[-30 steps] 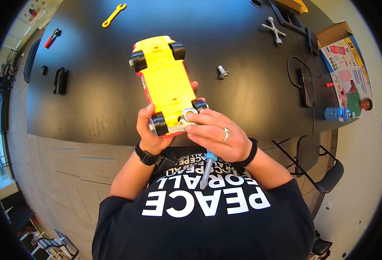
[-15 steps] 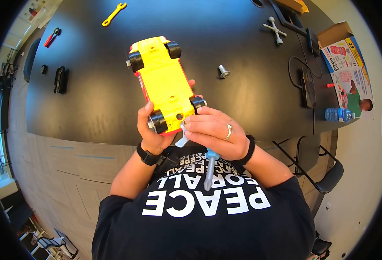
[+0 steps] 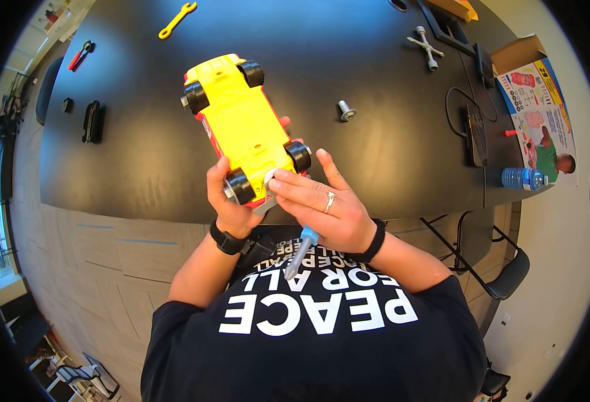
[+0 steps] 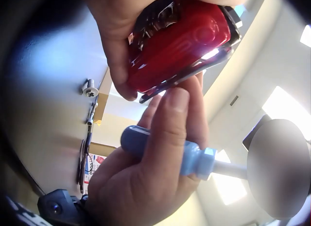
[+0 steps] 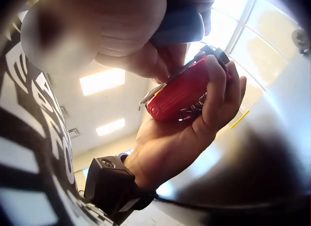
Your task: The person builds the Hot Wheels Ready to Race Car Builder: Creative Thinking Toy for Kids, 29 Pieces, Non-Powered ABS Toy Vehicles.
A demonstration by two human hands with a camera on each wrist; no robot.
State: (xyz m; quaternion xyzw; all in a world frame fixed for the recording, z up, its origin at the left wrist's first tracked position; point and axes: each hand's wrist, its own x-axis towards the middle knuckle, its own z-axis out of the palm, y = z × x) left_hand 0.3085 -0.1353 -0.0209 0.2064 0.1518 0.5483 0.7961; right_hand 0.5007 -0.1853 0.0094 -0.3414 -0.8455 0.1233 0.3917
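Note:
My left hand (image 3: 230, 213) grips a toy car (image 3: 241, 127) by its near end, underside up. The car has a yellow underside, a red body and black wheels. My right hand (image 3: 335, 211) holds a light grey plastic part (image 3: 264, 204) against the car's near end, its fingertips over a rounded bit of it. A screwdriver (image 3: 300, 256) with a blue handle (image 4: 138, 141) is tucked in the same hand, its shaft pointing back towards the shirt. The fingers hide much of the grey part.
On the black table (image 3: 141, 154), a large grey screw (image 3: 346, 110) lies right of the car. Farther off are a yellow wrench (image 3: 176, 20), a grey cross wrench (image 3: 426, 48) and a red-handled tool (image 3: 80, 56). A water bottle (image 3: 522, 177) and a printed box (image 3: 536, 107) are at the right.
The car has shifted left and turned slightly. The grey part tipped away from the underside, baring a hole half a second ago, and is now back against the near end. My right hand moved left.

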